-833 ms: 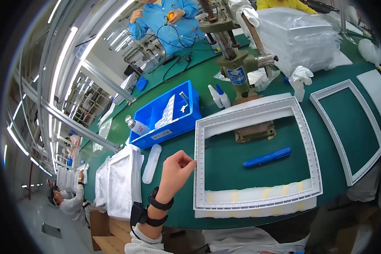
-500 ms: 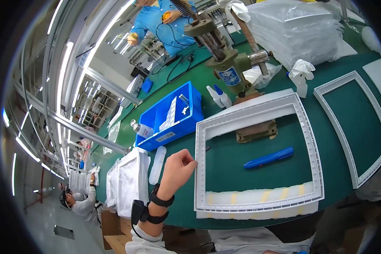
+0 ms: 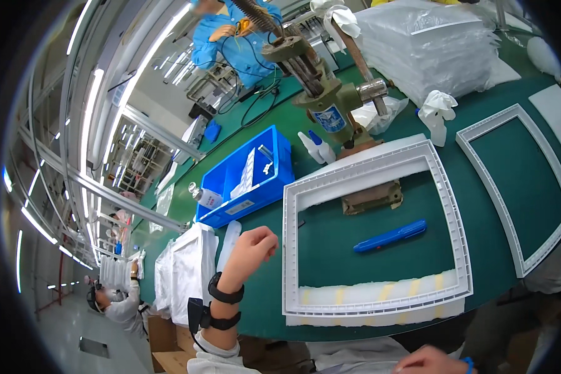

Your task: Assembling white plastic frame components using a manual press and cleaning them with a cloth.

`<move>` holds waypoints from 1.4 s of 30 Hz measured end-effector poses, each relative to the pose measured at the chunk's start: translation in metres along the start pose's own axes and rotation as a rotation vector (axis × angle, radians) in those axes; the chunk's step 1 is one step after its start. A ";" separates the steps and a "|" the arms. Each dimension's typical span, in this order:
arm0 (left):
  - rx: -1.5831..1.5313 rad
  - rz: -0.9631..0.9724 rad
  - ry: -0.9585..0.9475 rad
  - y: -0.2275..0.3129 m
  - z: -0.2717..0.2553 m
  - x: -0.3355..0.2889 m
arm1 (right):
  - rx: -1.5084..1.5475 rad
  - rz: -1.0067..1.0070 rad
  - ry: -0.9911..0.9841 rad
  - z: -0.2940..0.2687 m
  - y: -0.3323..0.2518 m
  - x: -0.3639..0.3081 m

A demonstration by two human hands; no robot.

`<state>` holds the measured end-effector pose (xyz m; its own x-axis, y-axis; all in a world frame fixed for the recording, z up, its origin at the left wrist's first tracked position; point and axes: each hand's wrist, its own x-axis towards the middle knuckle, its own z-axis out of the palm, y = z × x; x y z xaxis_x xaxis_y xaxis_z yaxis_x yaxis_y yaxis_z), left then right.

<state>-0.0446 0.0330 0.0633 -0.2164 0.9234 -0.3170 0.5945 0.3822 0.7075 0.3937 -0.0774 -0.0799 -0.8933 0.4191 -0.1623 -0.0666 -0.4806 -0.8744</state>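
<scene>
My left hand point(image 3: 250, 250), with black straps round its wrist, is raised over the green table just left of a white rectangular frame point(image 3: 291, 249). Its fingers are curled closed, a small gap from the frame; whether anything is inside them is hidden. My right hand point(image 3: 431, 361) shows at the lower edge below the frame, its fingers mostly out of sight. The frame lies on white foam padding point(image 3: 380, 290) with yellow stripes. A blue marker point(image 3: 390, 236) lies on the table inside the frame's opening.
A green press point(image 3: 330, 106) stands behind the frame. Left of it are white bottles point(image 3: 316, 148) and a blue divided bin point(image 3: 243, 209). A second frame point(image 3: 505, 221) lies right, wrapped pieces point(image 3: 184, 268) left, bagged sheets point(image 3: 427, 47) far right. Two people work beyond.
My left hand has drawn back leftward from the frame's edge. My right hand has come into view at the bottom. The person in blue has brought both hands together.
</scene>
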 end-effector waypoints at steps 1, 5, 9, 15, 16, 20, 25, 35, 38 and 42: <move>-0.002 0.005 -0.001 -0.002 0.001 0.000 | 0.017 -0.024 0.061 -0.004 -0.005 0.001; -0.478 -0.035 -0.203 -0.014 0.014 0.002 | 0.098 0.020 0.490 -0.022 -0.090 -0.042; -0.576 -0.017 -0.211 -0.025 0.015 -0.002 | 0.027 -0.357 0.923 -0.048 -0.147 -0.020; -0.717 0.063 -0.241 -0.043 0.023 0.004 | -0.060 -0.285 0.869 -0.128 -0.193 0.048; -0.716 0.076 -0.248 -0.042 0.027 0.006 | -0.077 -0.286 0.874 -0.137 -0.194 0.058; -0.686 0.099 -0.194 -0.034 0.036 0.003 | -0.321 -0.182 0.961 -0.180 -0.182 0.106; -0.778 0.115 -0.159 -0.049 0.041 0.003 | -1.400 -0.201 1.112 -0.187 -0.179 0.111; -0.873 0.210 -0.224 -0.064 0.044 0.007 | -1.889 -0.434 0.182 -0.030 -0.207 0.165; -0.863 0.242 -0.192 -0.065 0.048 0.009 | -1.956 -0.264 0.040 -0.033 -0.182 0.182; -0.946 0.223 -0.155 -0.068 0.055 0.011 | -2.016 -0.179 -0.012 -0.037 -0.182 0.196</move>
<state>-0.0450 0.0151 -0.0224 -0.0308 0.9888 -0.1463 -0.2707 0.1326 0.9535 0.2466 0.1202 0.0303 -0.9371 0.3469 -0.0381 0.3483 0.9365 -0.0410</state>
